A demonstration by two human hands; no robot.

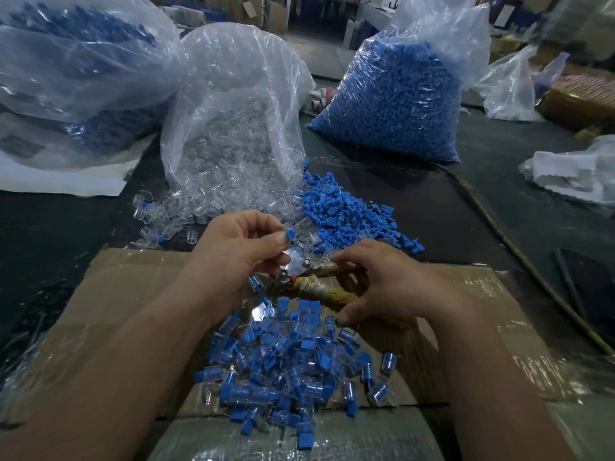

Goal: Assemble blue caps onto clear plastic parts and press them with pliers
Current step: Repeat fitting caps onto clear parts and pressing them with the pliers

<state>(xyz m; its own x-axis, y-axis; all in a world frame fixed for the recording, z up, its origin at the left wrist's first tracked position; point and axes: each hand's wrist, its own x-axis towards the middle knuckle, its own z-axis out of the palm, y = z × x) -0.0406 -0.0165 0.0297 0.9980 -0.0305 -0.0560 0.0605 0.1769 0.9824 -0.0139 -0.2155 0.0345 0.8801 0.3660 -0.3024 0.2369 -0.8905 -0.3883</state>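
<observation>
My left hand pinches a clear plastic part with a blue cap between thumb and fingers, just above the jaws of the pliers. My right hand grips the pliers' tape-wrapped handles. Below my hands a heap of assembled blue-and-clear pieces lies on a flattened cardboard box. Loose blue caps and loose clear parts are piled just beyond my hands.
An open bag of clear parts stands behind the piles. A full bag of blue caps stands at back right, and another bag with blue pieces at back left. White plastic lies at the right edge.
</observation>
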